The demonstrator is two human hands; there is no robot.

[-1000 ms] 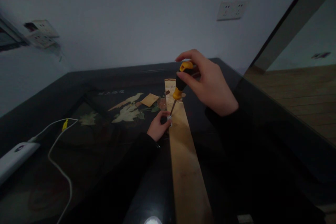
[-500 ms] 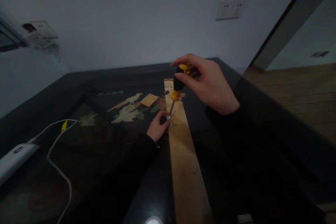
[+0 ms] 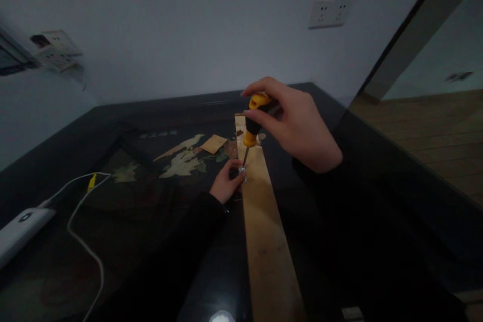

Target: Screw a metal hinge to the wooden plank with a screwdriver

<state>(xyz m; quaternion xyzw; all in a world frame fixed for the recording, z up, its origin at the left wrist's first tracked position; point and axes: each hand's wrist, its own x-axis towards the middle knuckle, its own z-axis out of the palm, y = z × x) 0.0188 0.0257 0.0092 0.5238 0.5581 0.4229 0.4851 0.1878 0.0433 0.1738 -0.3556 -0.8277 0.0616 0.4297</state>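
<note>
My right hand point(image 3: 290, 121) grips the yellow and black handle of a screwdriver point(image 3: 251, 131), with its shaft tilted down to the left. The tip meets a small shiny metal piece point(image 3: 243, 173) at the left edge of a long wooden board point(image 3: 264, 221). My left hand point(image 3: 227, 181) pinches that metal piece between thumb and fingers against the board. Too small to make out is the exact shape of the piece, and whether a screw is under the tip.
The board lies on a dark glossy table point(image 3: 211, 251) with a printed flower pattern. A tan square point(image 3: 214, 144) lies left of the board. A white power bank point(image 3: 26, 231) with a white cable point(image 3: 88, 246) is at the left. Behind stands a wall with a socket point(image 3: 329, 13).
My right hand and the screwdriver handle have shifted slightly left, and the handle has turned a little. My left hand stays at the metal piece.
</note>
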